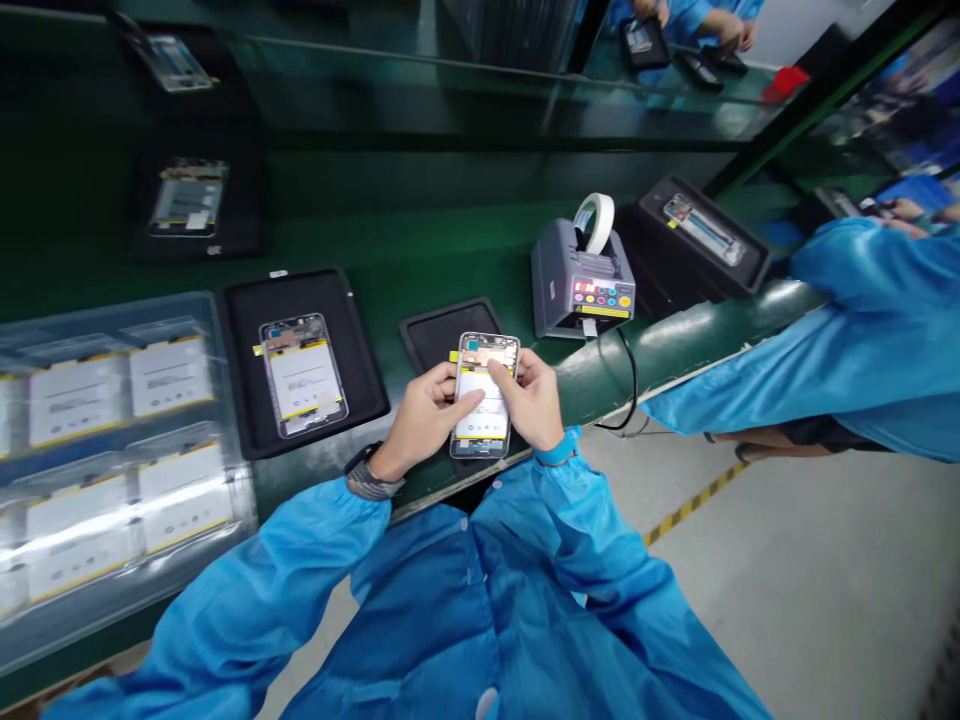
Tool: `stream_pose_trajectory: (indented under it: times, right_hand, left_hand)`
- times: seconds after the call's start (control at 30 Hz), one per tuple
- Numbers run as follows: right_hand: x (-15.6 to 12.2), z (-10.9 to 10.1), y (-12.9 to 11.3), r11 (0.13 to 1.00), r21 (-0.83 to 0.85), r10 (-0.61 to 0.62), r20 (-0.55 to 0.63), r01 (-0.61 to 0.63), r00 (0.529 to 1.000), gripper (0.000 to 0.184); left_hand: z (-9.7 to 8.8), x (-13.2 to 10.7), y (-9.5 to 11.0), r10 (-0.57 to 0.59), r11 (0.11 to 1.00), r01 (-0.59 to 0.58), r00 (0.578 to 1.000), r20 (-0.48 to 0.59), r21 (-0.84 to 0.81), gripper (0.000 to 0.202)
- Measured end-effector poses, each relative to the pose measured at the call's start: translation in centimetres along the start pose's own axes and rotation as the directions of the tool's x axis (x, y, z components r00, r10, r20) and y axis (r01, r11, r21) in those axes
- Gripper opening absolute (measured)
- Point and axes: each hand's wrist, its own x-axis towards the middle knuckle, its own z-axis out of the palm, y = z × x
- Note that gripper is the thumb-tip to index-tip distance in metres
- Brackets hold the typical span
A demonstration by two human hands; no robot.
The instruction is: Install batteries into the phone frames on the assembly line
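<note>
The person wears a shiny, bright blue smock [465, 600] with long, loose sleeves that crease in soft folds, and pale snap buttons [463, 523] run down its front. The left hand [424, 420] and right hand [529, 400] are ungloved. A dark band with a grey patterned strap [373, 480] circles the left wrist, while the right sleeve ends in a snug, brighter blue cuff [556, 450].

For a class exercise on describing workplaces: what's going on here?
A person in a blue smock holds a phone frame with a white battery in it, using both the left hand and the right hand, above a black mat. Another phone frame lies on a mat to the left, beside a clear tray of batteries. A tape dispenser stands on the green bench, and a co-worker's blue sleeve reaches in from the right.
</note>
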Motion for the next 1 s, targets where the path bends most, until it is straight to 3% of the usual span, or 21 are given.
stream_pose_trajectory:
  times: [0.13, 0.3, 0.47, 0.53, 0.8, 1.0]
  right_hand:
    - [0.3, -1.7, -0.4, 0.999, -0.033, -0.016, -0.054, 0.015, 0.998, 0.047]
    - [0.3, -7.4, -1.7, 0.985, -0.171, -0.060, -0.220, 0.022, 0.974, 0.036]
    - [2.3, -11.5, -2.6, 0.987, -0.160, -0.067, -0.482, -0.013, 0.874, 0.033]
    - [3.5, -12.2, -2.9, 0.987, -0.155, -0.034, -0.511, -0.053, 0.859, 0.035]
    - [5.1, -11.9, -3.8, 0.980, -0.148, 0.062, -0.398, -0.131, 0.915, 0.042]
    - [5.9, -12.7, -2.5, 0.964, -0.238, 0.000, -0.443, -0.118, 0.896, 0.034]
  left_hand:
    - [-0.6, 0.6, 0.3, 0.003, 0.999, -0.006, 0.998, -0.061, -0.045, 0.055]
    - [-1.3, 1.0, 1.3, 0.026, 0.992, -0.050, 0.978, -0.207, -0.113, 0.057]
    - [-1.7, 1.2, 1.1, -0.018, 0.993, -0.012, 0.966, -0.256, -0.117, 0.059]
    - [-1.7, 1.3, 0.7, -0.032, 0.993, 0.001, 0.966, -0.255, -0.120, 0.060]
    - [-1.3, 1.1, 0.3, -0.035, 0.988, -0.004, 0.968, -0.248, -0.157, 0.062]
    - [-1.7, 1.6, -0.3, -0.017, 0.985, -0.023, 0.974, -0.227, -0.173, 0.058]
